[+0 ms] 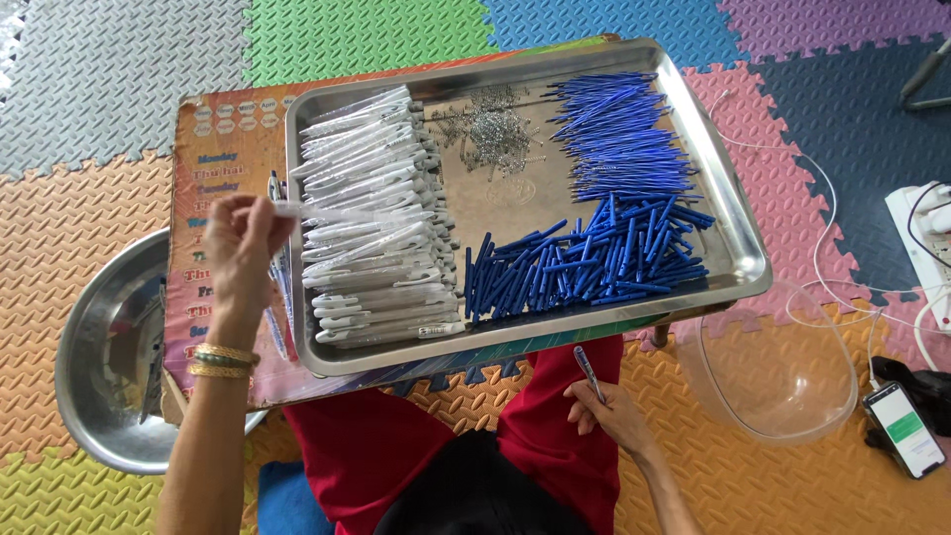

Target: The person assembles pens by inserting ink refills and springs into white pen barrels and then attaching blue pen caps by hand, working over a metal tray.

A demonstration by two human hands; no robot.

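Observation:
My left hand (241, 241) is raised over the left edge of a steel tray (738, 223) and pinches a clear pen barrel (297, 210) that points right. The tray holds a row of white and clear pen barrels (371, 213), a small heap of metal springs (492, 129), thin blue refills (619, 134) and a pile of blue pen parts (584, 263). My right hand (609, 406) is below the tray's front edge, over my red-clothed lap, gripping a blue pen part (587, 372) upright. Gold bangles (222, 361) circle my left wrist.
The tray rests on a small printed low table (213, 149) above coloured foam floor mats. A round steel basin (104, 347) lies at the left, a clear plastic bowl (773, 367) at the right. A phone (903, 428), cables and a power strip (926, 238) are at the far right.

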